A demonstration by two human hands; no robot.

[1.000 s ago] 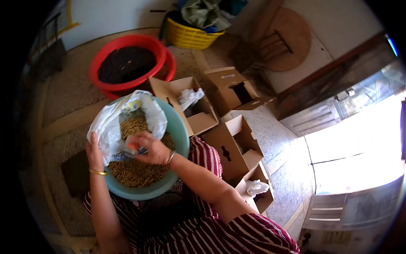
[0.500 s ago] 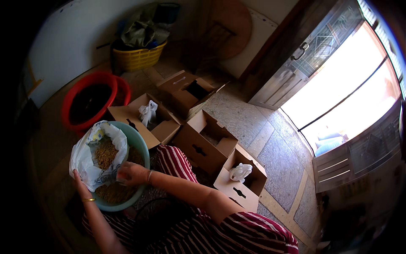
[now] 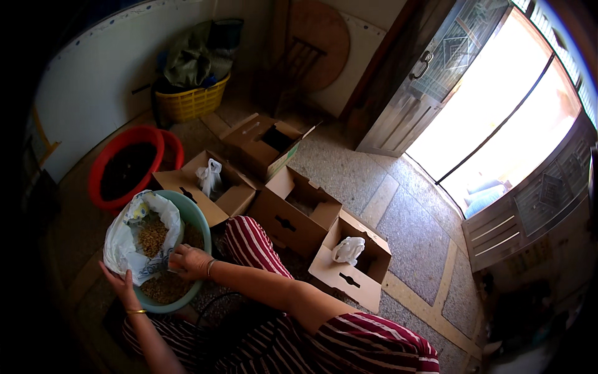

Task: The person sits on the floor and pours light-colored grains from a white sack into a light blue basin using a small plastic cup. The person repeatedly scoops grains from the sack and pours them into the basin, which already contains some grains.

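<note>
A white plastic bag (image 3: 121, 246) stands open-mouthed in a pale green basin (image 3: 204, 232), with yellow-brown grain-like bits (image 3: 152, 240) inside it. More of the same loose material (image 3: 165, 288) lies in the basin around the bag. My left hand (image 3: 123, 288) cups the bag's near left side, thumb raised against the plastic and fingers along its outer wall. On the opposite side, my right hand (image 3: 193, 262) is closed at the bag's right edge, its fingertips bent down and partly hidden; the plastic seems pinched there.
Several open cardboard boxes (image 3: 293, 218) stand to the right of the basin, two holding white knotted bags (image 3: 349, 250). Beyond the basin are red tubs (image 3: 98, 181) with dark contents and a yellow basket (image 3: 193, 105). An open door (image 3: 405, 93) is at the upper right.
The whole view has shifted slightly. My left thumb now shows against the bag, and my right fingers have changed their bend at the bag's edge. The bag stays in the basin.
</note>
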